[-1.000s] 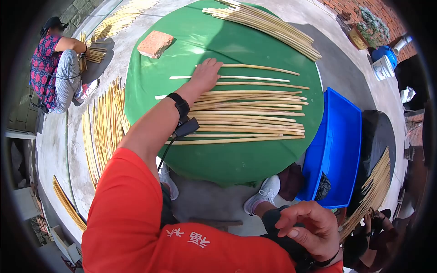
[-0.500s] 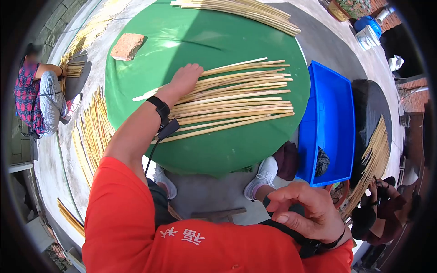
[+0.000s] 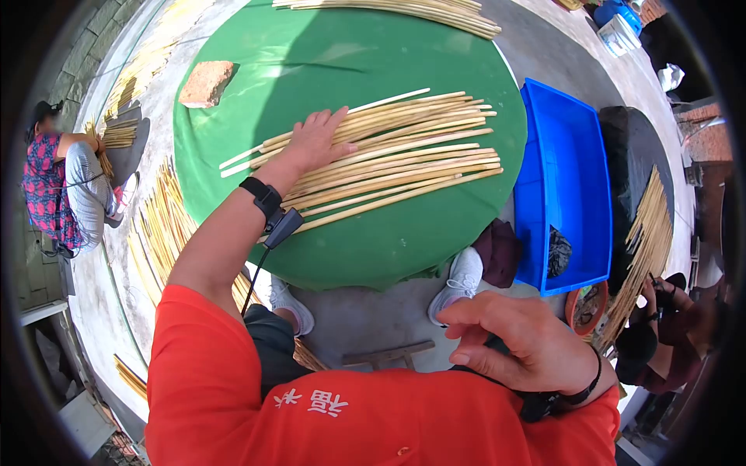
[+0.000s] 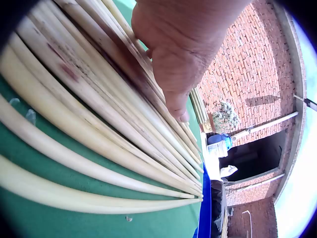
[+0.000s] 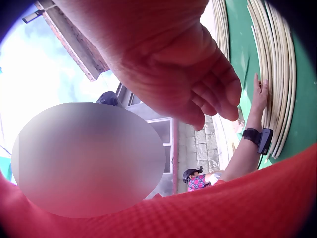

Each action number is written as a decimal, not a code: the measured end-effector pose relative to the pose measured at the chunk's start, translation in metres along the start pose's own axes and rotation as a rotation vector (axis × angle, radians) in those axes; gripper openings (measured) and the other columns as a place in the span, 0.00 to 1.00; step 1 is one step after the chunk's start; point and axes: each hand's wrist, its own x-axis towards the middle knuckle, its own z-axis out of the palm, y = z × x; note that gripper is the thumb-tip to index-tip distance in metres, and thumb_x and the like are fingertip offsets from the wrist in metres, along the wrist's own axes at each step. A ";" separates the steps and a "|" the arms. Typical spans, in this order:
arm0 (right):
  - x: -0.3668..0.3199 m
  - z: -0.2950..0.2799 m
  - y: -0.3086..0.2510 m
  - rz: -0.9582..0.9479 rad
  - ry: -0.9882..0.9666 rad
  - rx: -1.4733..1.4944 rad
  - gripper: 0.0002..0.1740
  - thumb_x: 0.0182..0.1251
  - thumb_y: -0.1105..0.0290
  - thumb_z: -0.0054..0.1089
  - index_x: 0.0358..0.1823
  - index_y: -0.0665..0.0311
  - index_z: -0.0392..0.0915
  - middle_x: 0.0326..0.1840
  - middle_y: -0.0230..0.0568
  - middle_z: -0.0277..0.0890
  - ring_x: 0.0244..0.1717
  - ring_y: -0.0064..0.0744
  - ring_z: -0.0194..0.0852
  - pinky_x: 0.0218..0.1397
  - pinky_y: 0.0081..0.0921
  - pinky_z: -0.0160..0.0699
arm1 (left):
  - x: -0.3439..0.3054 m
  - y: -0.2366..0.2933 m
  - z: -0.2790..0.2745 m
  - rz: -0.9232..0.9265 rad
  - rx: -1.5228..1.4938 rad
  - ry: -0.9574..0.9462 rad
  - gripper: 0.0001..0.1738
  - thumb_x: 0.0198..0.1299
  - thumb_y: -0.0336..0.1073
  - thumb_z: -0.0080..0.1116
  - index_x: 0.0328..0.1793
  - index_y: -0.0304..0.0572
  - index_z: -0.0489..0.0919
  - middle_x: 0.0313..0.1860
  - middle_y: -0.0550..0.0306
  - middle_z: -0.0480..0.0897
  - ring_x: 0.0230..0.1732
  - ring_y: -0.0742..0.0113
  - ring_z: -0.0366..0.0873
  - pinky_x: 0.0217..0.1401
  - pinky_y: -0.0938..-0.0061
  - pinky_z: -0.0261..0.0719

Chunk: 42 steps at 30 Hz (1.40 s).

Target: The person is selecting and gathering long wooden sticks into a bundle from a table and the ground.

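Note:
A loose row of long, pale wooden sticks (image 3: 420, 155) lies side by side on a round table under a green cloth (image 3: 357, 256). My left hand (image 3: 313, 145) rests on the far side of this row, its fingers spread across the sticks. In the left wrist view, the thumb side of that left hand (image 4: 183, 54) lies over the sticks (image 4: 99, 109), whose far ends converge near the table's edge. Away from the table, my right hand (image 3: 524, 342) hovers before the red shirt with loosely bent fingers and holds nothing; its palm shows in the right wrist view.
A brick (image 3: 206, 84) sits on the cloth at the far left, and another stick bundle (image 3: 396, 14) at the far edge. Right of the table stands a blue bin (image 3: 571, 179). More sticks (image 3: 159, 225) lie on the ground, left, near a crouching person (image 3: 66, 179).
The far sticks, spaced apart a second ago, now lie close against the rest of the row, with my left hand moved nearer along with them. The right hand stays loosely bent.

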 end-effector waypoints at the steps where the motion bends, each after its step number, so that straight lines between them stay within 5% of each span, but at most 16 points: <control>1: 0.000 0.001 0.001 -0.010 -0.003 -0.032 0.20 0.55 0.70 0.63 0.48 0.68 0.69 0.32 0.41 0.71 0.29 0.36 0.75 0.29 0.29 0.74 | -0.002 0.009 0.009 0.004 0.162 -0.002 0.32 0.64 0.51 0.41 0.71 0.49 0.53 0.65 0.43 0.59 0.67 0.49 0.54 0.66 0.51 0.53; 8: -0.002 0.002 0.005 -0.015 -0.045 -0.148 0.22 0.54 0.68 0.61 0.49 0.69 0.68 0.30 0.42 0.69 0.27 0.41 0.73 0.29 0.31 0.73 | -0.015 -0.007 0.022 0.130 0.337 0.062 0.30 0.67 0.52 0.33 0.73 0.58 0.49 0.72 0.44 0.47 0.74 0.48 0.40 0.70 0.43 0.41; 14: -0.005 0.002 0.001 -0.009 -0.099 -0.130 0.22 0.54 0.68 0.61 0.49 0.70 0.68 0.31 0.43 0.68 0.29 0.42 0.72 0.33 0.32 0.73 | -0.033 -0.004 0.007 0.221 0.346 -0.076 0.30 0.66 0.50 0.38 0.73 0.62 0.51 0.74 0.43 0.41 0.74 0.46 0.35 0.70 0.43 0.34; 24: -0.001 0.001 0.002 -0.063 -0.175 -0.237 0.24 0.53 0.68 0.62 0.49 0.72 0.67 0.31 0.42 0.67 0.29 0.39 0.72 0.28 0.29 0.74 | -0.037 0.001 0.016 0.247 0.377 -0.046 0.32 0.64 0.61 0.30 0.73 0.65 0.50 0.74 0.48 0.43 0.75 0.47 0.34 0.67 0.33 0.32; 42: -0.001 0.002 0.006 -0.076 -0.173 -0.279 0.25 0.50 0.68 0.63 0.48 0.73 0.68 0.31 0.42 0.67 0.29 0.38 0.71 0.28 0.28 0.74 | -0.031 -0.010 0.009 0.280 0.412 -0.056 0.29 0.67 0.54 0.30 0.74 0.64 0.47 0.75 0.51 0.41 0.75 0.50 0.34 0.68 0.35 0.36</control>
